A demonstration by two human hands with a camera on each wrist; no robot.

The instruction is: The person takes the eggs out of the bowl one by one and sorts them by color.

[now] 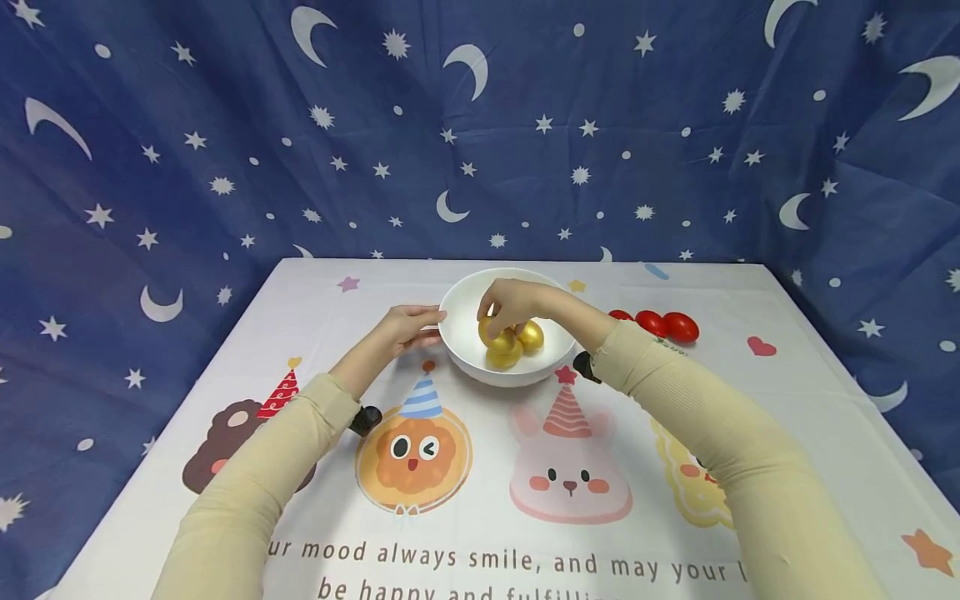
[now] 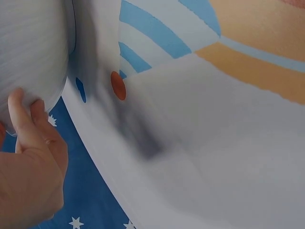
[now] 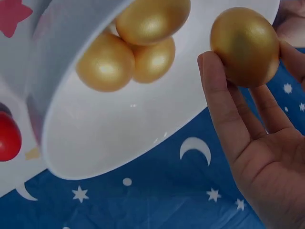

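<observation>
White and glossy, the bowl [image 1: 457, 332] is touched along its outer wall by the left hand [image 1: 407, 326], whose fingers are nearly straight. Over its inside, a golden egg [image 3: 245, 46] is pinched between the right hand's [image 1: 517, 302] thumb and fingertips, near three other golden eggs [image 3: 106, 62]. Its smooth, probably slippery and stiff shell, perhaps fragile, is best gripped lightly around the widest part. Beyond the right forearm, red egg-shaped pieces [image 1: 681, 327] are lined up.

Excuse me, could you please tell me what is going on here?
A person's right hand pinches a golden egg over a white bowl, where three more golden eggs lie. The left hand touches the bowl's outer side. Three red eggs show on the table, to the right of the bowl.
</observation>
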